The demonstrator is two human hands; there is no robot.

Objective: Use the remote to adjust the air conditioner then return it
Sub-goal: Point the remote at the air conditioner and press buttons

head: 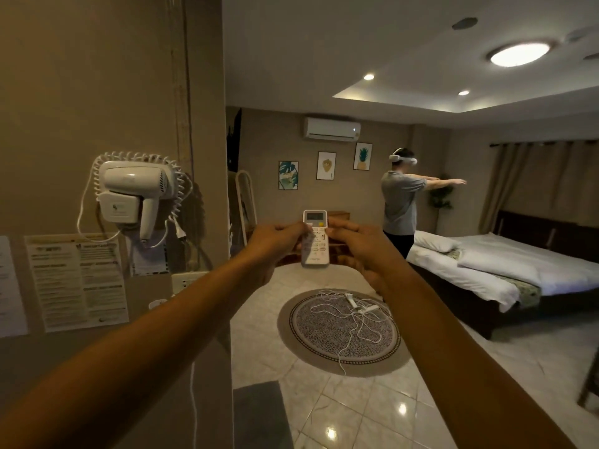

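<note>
I hold a white remote (315, 251) upright in front of me with both arms stretched out. My left hand (275, 243) grips its left edge and my right hand (359, 246) grips its right edge, thumbs resting on the button face. Its small display is at the top, pointing up toward the white air conditioner (331, 129) mounted high on the far wall, where a small light glows at its right end.
A wall with a hair dryer (129, 192) and posted notices (77, 280) stands close on my left. A round rug (340, 332) with tangled white cables lies on the tiled floor. A bed (505, 270) is at right; a person wearing a headset (402, 196) stands beside it.
</note>
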